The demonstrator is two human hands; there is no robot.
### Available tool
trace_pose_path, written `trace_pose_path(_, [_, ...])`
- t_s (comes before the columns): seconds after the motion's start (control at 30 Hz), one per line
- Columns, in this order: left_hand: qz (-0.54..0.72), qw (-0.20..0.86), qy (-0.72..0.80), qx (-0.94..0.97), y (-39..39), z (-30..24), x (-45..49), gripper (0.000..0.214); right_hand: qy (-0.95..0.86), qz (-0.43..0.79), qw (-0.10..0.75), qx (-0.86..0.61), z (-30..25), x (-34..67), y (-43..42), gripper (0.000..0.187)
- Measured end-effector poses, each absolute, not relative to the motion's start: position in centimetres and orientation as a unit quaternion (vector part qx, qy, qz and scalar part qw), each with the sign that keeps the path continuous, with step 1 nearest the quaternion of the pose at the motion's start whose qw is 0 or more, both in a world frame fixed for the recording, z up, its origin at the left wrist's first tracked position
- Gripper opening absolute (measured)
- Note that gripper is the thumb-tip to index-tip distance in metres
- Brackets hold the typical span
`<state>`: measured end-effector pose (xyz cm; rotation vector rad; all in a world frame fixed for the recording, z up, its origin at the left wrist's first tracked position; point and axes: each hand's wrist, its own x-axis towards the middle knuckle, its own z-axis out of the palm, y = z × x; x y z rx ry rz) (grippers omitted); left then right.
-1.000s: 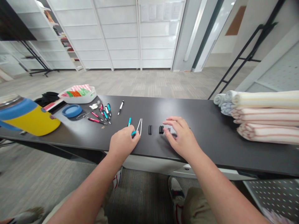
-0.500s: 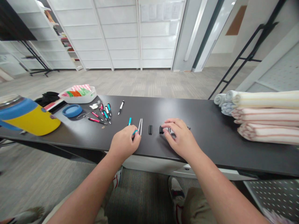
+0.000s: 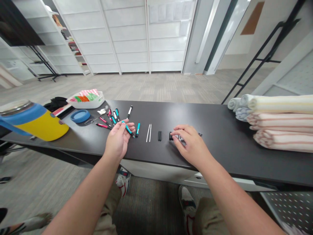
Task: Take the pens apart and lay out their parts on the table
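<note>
Palm up, my left hand [image 3: 118, 138] is closed with the thumb pressing a teal-and-black pen part [image 3: 128, 131] against the fingers. On the dark table just right of it lies another teal-and-black pen part [image 3: 138, 129]. Two thin white sticks [image 3: 148, 133], like pen refills, lie side by side further right. Beyond them is a pair of short black tubes [image 3: 159, 135]. My right hand [image 3: 187, 140] rests low over small black pieces [image 3: 170, 136], fingertips at them, fingers curved and apart. Small metallic parts [image 3: 200, 134] are partly hidden behind it.
Several pens [image 3: 113, 117] lie to the left, near a blue lid [image 3: 80, 116] and a white basket [image 3: 90, 104] of coloured packets. A yellow-and-blue jug [image 3: 39, 122] stands far left. Rolled striped towels [image 3: 281, 125] are stacked at the right.
My left hand has moved left and turned palm up, bringing the teal pen part into view. My right hand stays over the black pieces. The view has shifted slightly.
</note>
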<state>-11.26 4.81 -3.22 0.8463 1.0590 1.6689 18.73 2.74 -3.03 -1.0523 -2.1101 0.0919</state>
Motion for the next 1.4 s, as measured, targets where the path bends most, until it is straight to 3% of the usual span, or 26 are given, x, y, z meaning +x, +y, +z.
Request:
trace_pose_path(0.43, [0.68, 0.492, 0.395, 0.374, 4.1, -2.6, -9.9, 0.027, -0.836, 0.028, 0.38, -0.394, -3.2, 18.6, 3.0, 0.015])
trace_pose_path(0.67, [0.599, 0.587, 0.324, 0.438, 2.2, -2.7, -4.5, 0.029, -0.848, 0.098, 0.356, -0.38, -3.2, 17.9, 2.3, 0.034])
trace_pose_path(0.83, [0.548, 0.614, 0.307, 0.478, 1.8, -3.0, -2.1, 0.031, -0.81, 0.149, 0.395, -0.407, -2.8, 17.8, 2.0, 0.019])
trace_pose_path(1.0, [0.514, 0.554, 0.397, 0.521, 2.3, -3.4, -2.3, 0.033, -0.755, 0.21, 0.422, -0.456, -2.7, 18.3, 2.0, 0.02])
trace_pose_path(1.2, [0.426, 0.425, 0.469, 0.647, 1.9, -2.7, -2.8, 0.019, -0.651, 0.387, 0.464, -0.46, -3.4, 18.1, 2.4, 0.035])
trace_pose_path(1.4, [0.299, 0.232, 0.494, 0.783, 1.7, -2.2, -2.9, 0.018, -0.679, 0.318, 0.445, -0.491, -3.0, 17.9, 2.1, 0.031])
